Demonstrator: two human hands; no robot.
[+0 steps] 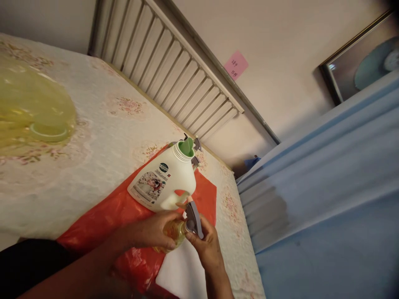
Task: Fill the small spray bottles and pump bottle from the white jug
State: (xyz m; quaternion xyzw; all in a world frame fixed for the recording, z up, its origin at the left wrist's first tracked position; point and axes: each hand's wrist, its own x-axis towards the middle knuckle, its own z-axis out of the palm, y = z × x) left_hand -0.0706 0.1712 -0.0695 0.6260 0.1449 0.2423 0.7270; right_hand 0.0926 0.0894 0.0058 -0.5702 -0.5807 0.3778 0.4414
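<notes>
While the left hand (156,230) wraps its fingers around a small clear bottle of yellow liquid (176,233), the right hand (210,245) pinches a grey plastic trigger spray head (193,220) at the bottle's neck, thumb and fingers closed to the width of the part. Whether the head is fully seated, I cannot tell. Both hands are over a crinkled red plastic sheet (102,218) and a smooth white sheet (183,268), just beside a large white plastic jug with a printed label (162,182). The jug stands on the red sheet, a green spout (186,146) in its uncapped mouth; more grey trigger heads (197,143) show partly behind it. Underneath spreads a cream floral-print cover (99,133), with a big translucent yellow plastic container (37,95) at far left, well apart from the hands
</notes>
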